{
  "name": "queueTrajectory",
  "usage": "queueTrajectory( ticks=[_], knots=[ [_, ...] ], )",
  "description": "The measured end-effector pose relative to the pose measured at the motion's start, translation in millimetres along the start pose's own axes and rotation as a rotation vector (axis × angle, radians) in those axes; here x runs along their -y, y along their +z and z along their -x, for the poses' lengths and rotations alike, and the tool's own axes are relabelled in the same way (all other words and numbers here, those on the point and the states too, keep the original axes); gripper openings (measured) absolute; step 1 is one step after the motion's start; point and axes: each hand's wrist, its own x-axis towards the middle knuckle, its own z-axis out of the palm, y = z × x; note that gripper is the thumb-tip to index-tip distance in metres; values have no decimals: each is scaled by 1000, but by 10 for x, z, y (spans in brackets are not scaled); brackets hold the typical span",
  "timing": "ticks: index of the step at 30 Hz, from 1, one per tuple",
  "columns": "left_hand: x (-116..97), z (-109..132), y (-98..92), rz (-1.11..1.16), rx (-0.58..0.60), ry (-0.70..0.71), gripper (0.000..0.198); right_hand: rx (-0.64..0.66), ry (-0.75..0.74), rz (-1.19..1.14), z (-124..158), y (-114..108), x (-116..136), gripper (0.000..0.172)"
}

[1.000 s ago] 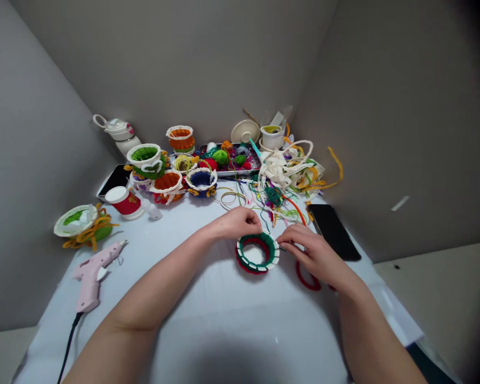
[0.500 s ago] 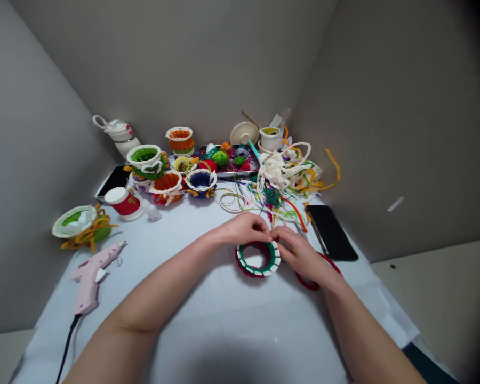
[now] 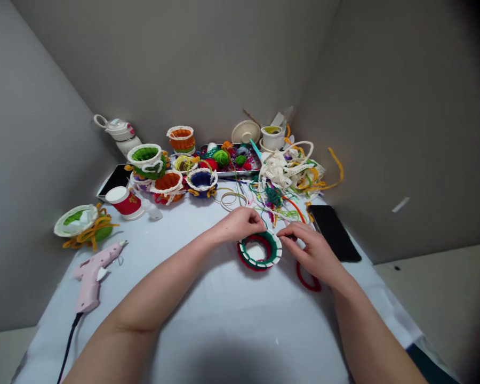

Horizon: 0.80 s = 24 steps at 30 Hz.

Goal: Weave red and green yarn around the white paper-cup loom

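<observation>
A small ring-shaped cup (image 3: 271, 261) with a slotted white rim lies tipped toward me, wound with green yarn inside and red yarn outside. My left hand (image 3: 240, 224) is closed at its far left rim, thumb and fingers pinched on the edge. Just off the right side of the rim, my right hand (image 3: 312, 248) is closed in a pinch. What sits in its fingertips is too small to make out. A red fuzzy cord (image 3: 312, 287) lies looped on the cloth beneath my right hand, partly hidden by it.
A pink glue gun (image 3: 88, 280) lies at left. Several yarn-wound cups stand behind, among them a blue one (image 3: 202, 181). A tray (image 3: 240, 173) holds yarn balls. Tangled white lace (image 3: 278, 169) is heaped back right, near a black phone (image 3: 334, 233).
My right hand has drawn away from the cup's rim to the right, opening a gap between my hands. The cup has tilted slightly, and my left hand stays at its rim.
</observation>
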Motion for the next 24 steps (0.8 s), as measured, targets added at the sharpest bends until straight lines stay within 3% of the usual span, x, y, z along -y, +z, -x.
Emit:
queueTrajectory(
  ticks=[8, 14, 20, 24],
  knots=[
    [-3, 3, 9, 2, -3, 6, 23, -70, -3, -21, -18, 35, 55, 14],
    [19, -5, 12, 7, 0, -10, 23, 3, -78, -7, -4, -30, 90, 13],
    [15, -4, 3, 18, 0, -39, 25, 18, -43, -11, 15, -120, 36, 16],
    [0, 8, -32, 0, 12, -33, 23, 114, -21, -15, -1, -79, -1, 17]
  ],
)
